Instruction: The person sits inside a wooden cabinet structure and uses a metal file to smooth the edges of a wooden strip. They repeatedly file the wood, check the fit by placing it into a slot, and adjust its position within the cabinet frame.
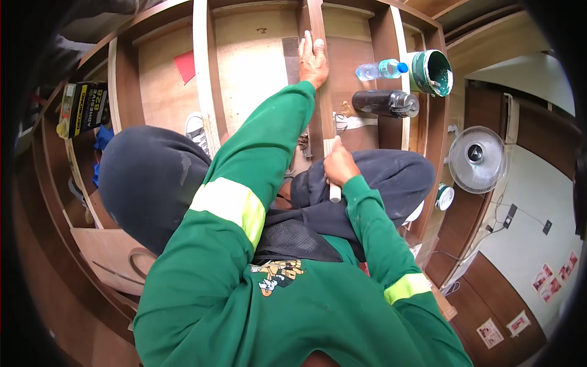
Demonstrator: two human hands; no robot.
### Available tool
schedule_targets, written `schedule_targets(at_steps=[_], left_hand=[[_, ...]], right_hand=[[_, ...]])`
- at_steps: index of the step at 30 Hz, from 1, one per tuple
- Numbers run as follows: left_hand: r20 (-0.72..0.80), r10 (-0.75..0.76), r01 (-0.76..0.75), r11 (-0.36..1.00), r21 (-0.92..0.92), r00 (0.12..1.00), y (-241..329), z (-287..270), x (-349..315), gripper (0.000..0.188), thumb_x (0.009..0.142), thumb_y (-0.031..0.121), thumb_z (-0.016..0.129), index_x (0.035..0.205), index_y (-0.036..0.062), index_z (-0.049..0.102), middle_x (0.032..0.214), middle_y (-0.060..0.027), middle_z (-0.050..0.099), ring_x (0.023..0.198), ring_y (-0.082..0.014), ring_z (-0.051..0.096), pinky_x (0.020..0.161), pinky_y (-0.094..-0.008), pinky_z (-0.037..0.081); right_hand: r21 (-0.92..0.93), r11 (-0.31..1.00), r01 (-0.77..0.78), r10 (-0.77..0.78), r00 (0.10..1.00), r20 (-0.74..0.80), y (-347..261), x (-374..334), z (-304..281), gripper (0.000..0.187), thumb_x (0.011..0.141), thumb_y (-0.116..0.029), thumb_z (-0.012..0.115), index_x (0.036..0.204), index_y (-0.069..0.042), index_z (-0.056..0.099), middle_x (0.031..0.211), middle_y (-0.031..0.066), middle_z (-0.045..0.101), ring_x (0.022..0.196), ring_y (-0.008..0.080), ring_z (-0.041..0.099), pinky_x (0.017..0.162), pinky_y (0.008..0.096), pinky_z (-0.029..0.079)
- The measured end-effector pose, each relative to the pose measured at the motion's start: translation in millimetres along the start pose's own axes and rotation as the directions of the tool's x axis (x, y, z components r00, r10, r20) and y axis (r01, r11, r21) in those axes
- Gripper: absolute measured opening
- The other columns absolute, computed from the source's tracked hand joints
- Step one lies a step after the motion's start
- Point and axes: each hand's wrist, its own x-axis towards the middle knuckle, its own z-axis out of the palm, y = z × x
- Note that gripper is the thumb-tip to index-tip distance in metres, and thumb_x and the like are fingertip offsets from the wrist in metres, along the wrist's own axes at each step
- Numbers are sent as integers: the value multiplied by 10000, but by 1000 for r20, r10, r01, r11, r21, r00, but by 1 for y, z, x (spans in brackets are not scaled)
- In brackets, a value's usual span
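My left hand (313,61) lies palm down along the brown edge of a wooden divider (326,101), its fingers stretched out and slightly apart. Nearer to me, my right hand (341,165) is wrapped around a pale, short rod (335,193) with a rounded end. Part of that rod is hidden by the fingers, and its upper end reaches the near part of the divider. What kind of tool or piece it is I cannot make out. Both arms wear green sleeves with bright bands.
Right of the divider lie a dark flask (384,103) and a clear water bottle (380,70). Beyond them are a green bucket (430,73) and a fan (478,160). A red sheet (184,66) lies in a left compartment. A black-and-yellow container (87,110) stands far left.
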Motion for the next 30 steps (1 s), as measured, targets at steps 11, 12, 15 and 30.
schedule_targets(at_steps=[11, 12, 15, 30], left_hand=[[11, 21, -21, 1000, -16, 1000, 1, -4, -1, 728, 1080, 528, 347, 1608, 37, 249, 1587, -281, 333, 1485, -408, 308, 1236, -442, 244], [8, 8, -8, 1000, -7, 1000, 2, -3, 3, 729, 1078, 534, 346, 1607, 42, 252, 1590, -276, 333, 1493, -402, 295, 1238, -443, 241], [24, -29, 29, 1000, -5, 999, 0, -7, 1, 731, 1076, 548, 333, 1610, 56, 252, 1608, -266, 310, 1513, -389, 260, 1245, -444, 227], [19, -3, 5, 994, -107, 1000, -6, 3, 1, 696, 1079, 550, 330, 1615, 109, 277, 1610, -251, 300, 1515, -385, 250, 1251, -438, 213]], right_hand=[[12, 997, 76, -75, 996, -53, 12, 0, 8, 675, 875, -51, 515, 1472, 176, 295, 954, 407, 653, 917, 531, 661, 862, 564, 511], [123, 992, -17, 17, 1000, 0, 7, 6, 1, 674, 878, -52, 506, 1487, 153, 299, 956, 410, 651, 912, 536, 659, 861, 573, 509], [-117, 970, 212, -226, 967, -121, 1, -16, -4, 687, 880, -47, 490, 1517, 112, 290, 968, 408, 653, 892, 540, 661, 864, 577, 509], [-299, 837, 458, -538, 786, -304, 16, 65, 1, 629, 945, -47, 404, 1553, 66, 287, 680, 173, 627, 480, 221, 603, 472, 388, 531]])
